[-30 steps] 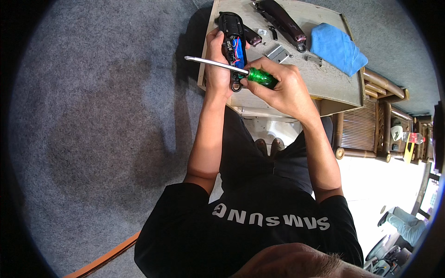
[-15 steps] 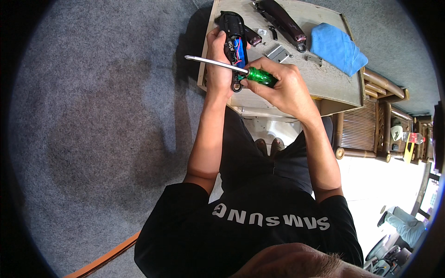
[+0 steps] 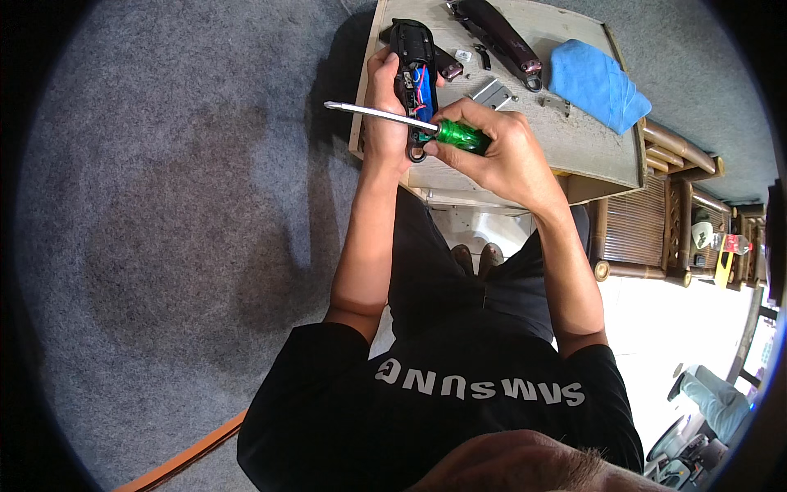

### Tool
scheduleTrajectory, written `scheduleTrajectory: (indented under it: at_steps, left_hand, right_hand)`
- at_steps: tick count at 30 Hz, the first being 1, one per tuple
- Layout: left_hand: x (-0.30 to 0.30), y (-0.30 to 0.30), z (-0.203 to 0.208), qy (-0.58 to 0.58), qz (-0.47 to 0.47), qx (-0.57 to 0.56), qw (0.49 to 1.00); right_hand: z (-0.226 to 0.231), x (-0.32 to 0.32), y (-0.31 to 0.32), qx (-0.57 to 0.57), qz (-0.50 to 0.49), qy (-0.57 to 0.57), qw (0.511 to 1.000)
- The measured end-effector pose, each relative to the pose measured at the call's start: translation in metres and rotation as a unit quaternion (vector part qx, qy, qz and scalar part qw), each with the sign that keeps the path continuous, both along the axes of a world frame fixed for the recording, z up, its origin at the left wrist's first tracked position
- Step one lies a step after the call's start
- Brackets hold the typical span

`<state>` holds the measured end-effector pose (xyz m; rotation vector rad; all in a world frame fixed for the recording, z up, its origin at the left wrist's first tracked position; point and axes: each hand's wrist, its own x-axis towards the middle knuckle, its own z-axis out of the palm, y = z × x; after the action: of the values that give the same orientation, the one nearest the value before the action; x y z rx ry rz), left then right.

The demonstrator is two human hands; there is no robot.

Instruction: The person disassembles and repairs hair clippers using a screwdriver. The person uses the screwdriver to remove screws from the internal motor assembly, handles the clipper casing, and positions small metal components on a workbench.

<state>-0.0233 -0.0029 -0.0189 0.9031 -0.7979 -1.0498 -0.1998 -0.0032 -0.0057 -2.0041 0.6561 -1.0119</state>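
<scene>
My left hand [image 3: 384,107] is wrapped round an opened black hair clipper body [image 3: 414,45], held upright over the table's left part. Inside it a blue battery [image 3: 425,86], red wires and a bit of green circuit board show. My right hand [image 3: 500,148] is closed on the green handle of a screwdriver [image 3: 463,137], whose metal shaft points left across the clipper and my left wrist. The right fingertips touch or nearly touch the clipper's lower end, by its hanging loop; exactly what they press on is hidden.
On the wooden table [image 3: 574,168] lie a dark maroon clipper housing [image 3: 500,39], a metal blade [image 3: 492,94], a smaller blade piece [image 3: 556,105], a small black part [image 3: 484,57] and a folded blue cloth [image 3: 594,82]. Bamboo furniture [image 3: 635,221] stands at the right.
Little differs. The clipper and the screwdriver have shifted very slightly in my hands; both grips stay the same.
</scene>
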Motion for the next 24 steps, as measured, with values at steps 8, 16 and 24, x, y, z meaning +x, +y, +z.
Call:
scheduleTrajectory:
  at_steps: [8,16,24]
  left_hand:
    - [-0.005,0.0019,0.0034,-0.015,0.022,0.007,1.0]
    - [-0.0059,0.0016,0.0044,-0.019,0.025,-0.001,1.0]
    - [-0.0051,0.001,0.0038,0.003,0.011,0.003,1.0]
  right_hand:
    - [0.0029,-0.001,0.0012,0.018,-0.008,0.021,1.0]
    - [0.0011,-0.0005,0.0015,0.009,-0.022,0.025,0.999]
    - [-0.0022,-0.0007,0.0006,-0.002,-0.023,0.025,0.999]
